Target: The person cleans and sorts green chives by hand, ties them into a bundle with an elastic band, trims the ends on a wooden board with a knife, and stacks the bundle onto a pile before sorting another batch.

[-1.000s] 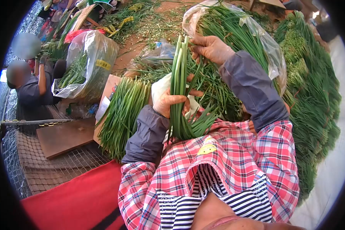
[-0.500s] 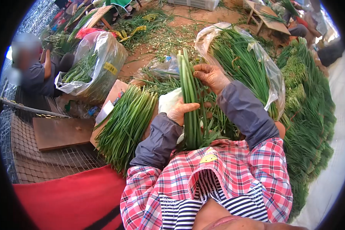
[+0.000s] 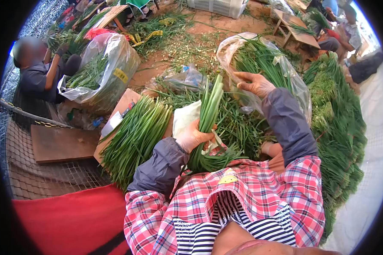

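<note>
My left hand (image 3: 196, 135) is wrapped round a bunch of green stalks (image 3: 210, 106), whose pale ends point up and whose leaves bend over against my shirt. A white cloth (image 3: 185, 117) shows behind this hand. My right hand (image 3: 256, 84) is raised at the mouth of a clear plastic bag (image 3: 227, 53) of long green stalks, its fingers apart with nothing seen between them. Left of my left hand, a thick pile of green stalks (image 3: 134, 138) lies on a board (image 3: 124, 102). Loose leaves (image 3: 238, 131) lie heaped below my right hand.
At the left, a co-worker (image 3: 38, 76) sits by another plastic bag (image 3: 115, 76) of greens. A brown board (image 3: 64, 143) lies on netting. Long heaped greens (image 3: 340, 144) line the right side. Further off are a small wooden table (image 3: 297, 30) and a grey crate (image 3: 219, 6).
My right hand has left the bunch and moved right and slightly up, its fingers spreading. The bunch in my left hand now tilts right and sits a little lower.
</note>
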`<state>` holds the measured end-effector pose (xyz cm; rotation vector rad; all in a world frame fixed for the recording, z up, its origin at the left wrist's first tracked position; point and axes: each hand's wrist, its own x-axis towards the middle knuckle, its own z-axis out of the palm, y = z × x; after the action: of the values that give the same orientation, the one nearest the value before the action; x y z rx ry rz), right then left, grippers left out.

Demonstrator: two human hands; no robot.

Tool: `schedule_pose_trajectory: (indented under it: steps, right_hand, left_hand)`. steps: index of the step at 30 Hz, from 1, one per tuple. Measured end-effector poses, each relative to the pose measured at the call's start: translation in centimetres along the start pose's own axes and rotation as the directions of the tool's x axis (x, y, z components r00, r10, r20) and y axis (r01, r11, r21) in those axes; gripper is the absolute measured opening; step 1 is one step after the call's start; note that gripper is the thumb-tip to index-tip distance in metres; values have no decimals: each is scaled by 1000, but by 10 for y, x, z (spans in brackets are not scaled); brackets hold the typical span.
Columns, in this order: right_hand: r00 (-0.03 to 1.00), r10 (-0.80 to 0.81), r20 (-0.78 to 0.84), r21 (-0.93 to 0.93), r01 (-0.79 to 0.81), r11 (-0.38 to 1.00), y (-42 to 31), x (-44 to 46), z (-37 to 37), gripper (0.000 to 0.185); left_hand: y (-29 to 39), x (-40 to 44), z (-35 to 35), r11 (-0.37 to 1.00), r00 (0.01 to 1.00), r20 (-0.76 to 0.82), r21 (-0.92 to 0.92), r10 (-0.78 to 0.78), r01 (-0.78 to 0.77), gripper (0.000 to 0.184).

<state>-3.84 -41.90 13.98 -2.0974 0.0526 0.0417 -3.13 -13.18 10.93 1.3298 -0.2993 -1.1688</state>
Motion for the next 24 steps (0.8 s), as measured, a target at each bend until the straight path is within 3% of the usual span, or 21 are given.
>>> schedule_pose_trajectory:
  steps: [3, 4, 7, 8, 9, 12, 15, 17, 18, 20, 22, 24]
  right_hand:
    - [1000, 10, -23, 568, 5, 823, -13, 8, 6, 69]
    - [995, -1, -97, 555, 54, 830, -25, 10, 9, 62]
    - [992, 86, 90, 72, -92, 993, -49, 18, 7, 51]
    - [990, 76, 118, 27, -80, 996, -50, 18, 14, 34]
    - [988, 101, 115, -65, -94, 993, -46, 19, 16, 33]
    - [988, 143, 53, -350, -116, 930, -41, 22, 22, 28]
    - [951, 156, -266, -573, -286, 768, -38, 23, 18, 29]
    - [932, 274, -238, -601, -363, 712, -20, 27, -19, 37]
    - [966, 198, -169, -692, -259, 674, -6, 19, -29, 47]
    - [973, -53, -224, -305, -18, 952, 3, 23, -30, 53]
    - [945, -171, -277, 181, 226, 957, -27, 19, -26, 68]
    - [982, 186, -10, 457, -161, 875, -21, 27, -2, 73]
  left_hand:
    - [-5, 8, 7, 981, 996, -93, 192, 17, 1, 35]
    - [-6, 10, 9, 964, 994, -104, 265, 41, -12, 35]
    - [-13, 14, 11, 937, 991, -106, 347, 83, -41, 37]
    - [-17, 16, 10, 926, 990, -102, 372, 102, -57, 38]
    - [-18, 18, 10, 915, 987, -99, 395, 123, -75, 39]
    - [-18, 19, 11, 918, 986, -111, 391, 121, -68, 34]
    - [-22, 20, 7, 965, 999, -22, 260, 38, -31, 34]
    - [-20, 14, 7, 976, 998, -53, 215, 41, -29, 30]
    - [-21, 13, 5, 982, 997, -65, 184, 52, -39, 29]
    - [-23, 16, 1, 989, 994, -71, 125, 83, -74, 29]
    - [-21, 21, 0, 988, 997, -3, 132, 81, -80, 31]
    - [-21, 24, 3, 997, 996, 76, 62, 44, -49, 35]
